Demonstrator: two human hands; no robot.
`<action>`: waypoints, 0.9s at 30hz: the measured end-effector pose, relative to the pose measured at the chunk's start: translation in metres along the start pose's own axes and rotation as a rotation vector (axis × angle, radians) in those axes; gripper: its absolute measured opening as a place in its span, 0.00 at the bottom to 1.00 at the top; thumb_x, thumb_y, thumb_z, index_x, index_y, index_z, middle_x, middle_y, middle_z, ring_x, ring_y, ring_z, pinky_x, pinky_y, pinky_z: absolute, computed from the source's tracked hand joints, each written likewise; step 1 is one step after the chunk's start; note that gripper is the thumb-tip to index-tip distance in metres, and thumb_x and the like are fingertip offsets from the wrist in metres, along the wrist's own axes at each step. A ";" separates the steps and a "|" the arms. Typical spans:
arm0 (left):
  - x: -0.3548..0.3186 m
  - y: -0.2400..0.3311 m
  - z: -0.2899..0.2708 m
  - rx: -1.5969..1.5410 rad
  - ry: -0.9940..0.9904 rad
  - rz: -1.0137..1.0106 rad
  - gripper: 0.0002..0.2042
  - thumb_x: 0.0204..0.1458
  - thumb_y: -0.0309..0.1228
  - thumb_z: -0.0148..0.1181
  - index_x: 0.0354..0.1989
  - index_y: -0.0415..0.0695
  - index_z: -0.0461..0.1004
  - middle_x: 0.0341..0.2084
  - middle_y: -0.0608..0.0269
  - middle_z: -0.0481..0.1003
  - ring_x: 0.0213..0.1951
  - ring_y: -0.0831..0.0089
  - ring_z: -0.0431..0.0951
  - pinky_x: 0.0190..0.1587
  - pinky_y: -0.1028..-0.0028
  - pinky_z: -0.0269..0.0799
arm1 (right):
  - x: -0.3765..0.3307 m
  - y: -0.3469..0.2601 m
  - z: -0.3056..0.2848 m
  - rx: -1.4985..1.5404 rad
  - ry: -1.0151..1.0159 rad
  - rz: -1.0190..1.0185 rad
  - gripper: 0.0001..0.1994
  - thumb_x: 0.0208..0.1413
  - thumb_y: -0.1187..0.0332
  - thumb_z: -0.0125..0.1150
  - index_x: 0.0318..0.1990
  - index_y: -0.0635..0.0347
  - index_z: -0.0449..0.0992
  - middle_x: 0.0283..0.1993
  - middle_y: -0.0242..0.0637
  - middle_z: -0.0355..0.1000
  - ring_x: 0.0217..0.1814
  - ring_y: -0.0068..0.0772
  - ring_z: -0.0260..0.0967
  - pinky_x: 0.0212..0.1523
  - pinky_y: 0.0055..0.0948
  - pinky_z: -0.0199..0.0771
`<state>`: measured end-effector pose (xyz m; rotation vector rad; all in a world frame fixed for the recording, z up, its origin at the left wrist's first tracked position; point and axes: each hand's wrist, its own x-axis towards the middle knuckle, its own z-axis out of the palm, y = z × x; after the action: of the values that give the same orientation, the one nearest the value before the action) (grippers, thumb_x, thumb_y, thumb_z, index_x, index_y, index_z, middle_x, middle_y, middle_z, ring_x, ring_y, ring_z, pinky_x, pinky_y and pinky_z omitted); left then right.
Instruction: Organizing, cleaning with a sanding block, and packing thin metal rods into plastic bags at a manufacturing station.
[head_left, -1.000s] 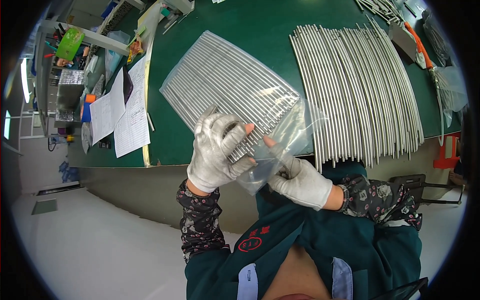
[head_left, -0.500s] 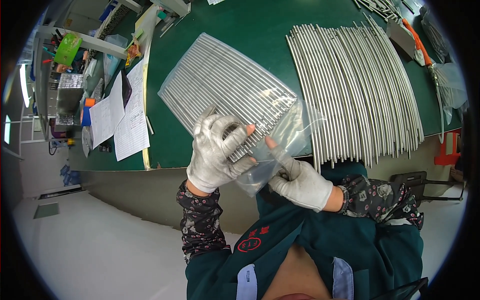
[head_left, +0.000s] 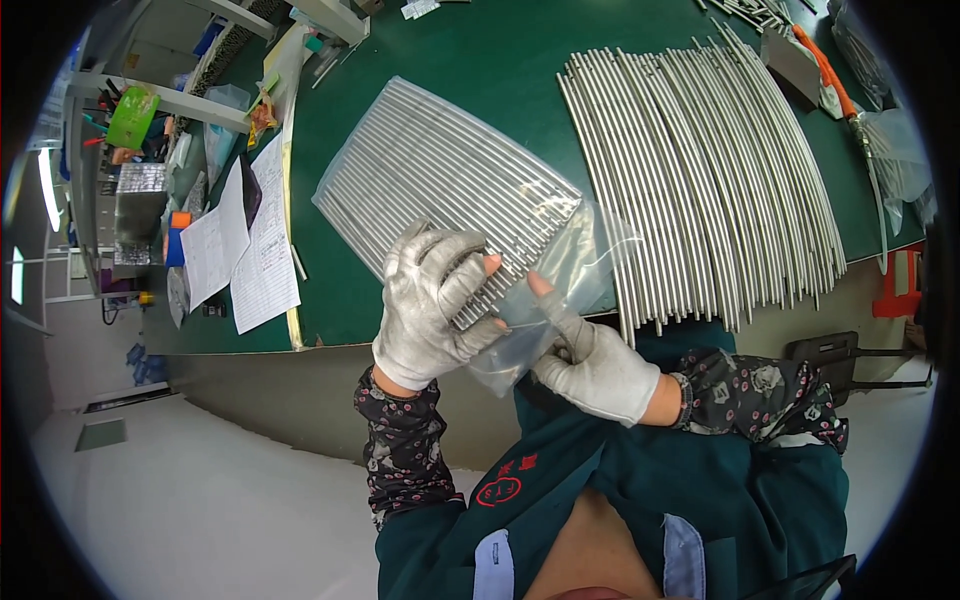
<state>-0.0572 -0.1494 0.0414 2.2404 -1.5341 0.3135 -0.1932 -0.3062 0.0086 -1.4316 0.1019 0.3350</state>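
Observation:
A clear plastic bag (head_left: 598,246) lies at a slant at the front edge of the green table, with a row of thin metal rods (head_left: 440,150) side by side inside it. My left hand (head_left: 428,305), in a whitish glove with bare fingertips, is curled over the bag's near side by the rod ends, thumb and fingers gripping it. My right hand (head_left: 600,375), gloved likewise, pinches the loose near corner of the bag's open-looking end, its index finger stretched along the film. Part of what its fingers hold is hidden.
A wide row of loose metal rods (head_left: 710,190) lies on the green table (head_left: 510,60) at the right. Beyond it are a grey block (head_left: 790,70) and an orange-handled tool (head_left: 826,70). Written sheets (head_left: 264,245) lie at the left, near a cluttered shelf (head_left: 150,97).
The view has shifted slightly, so the table and rods sit a little differently. Both hands keep nearly the same hold on the bag.

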 end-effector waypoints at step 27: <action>0.008 0.003 -0.001 0.030 -0.091 -0.028 0.28 0.40 0.58 0.56 0.45 0.51 0.72 0.39 0.60 0.67 0.43 0.58 0.66 0.54 0.48 0.56 | 0.006 0.002 0.000 -0.059 0.044 -0.116 0.38 0.48 0.72 0.47 0.66 0.56 0.36 0.20 0.50 0.68 0.21 0.45 0.69 0.28 0.35 0.71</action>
<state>-0.0572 -0.1567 0.0457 2.3268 -1.5514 0.2311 -0.1883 -0.3048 0.0048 -1.4965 0.0447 0.2132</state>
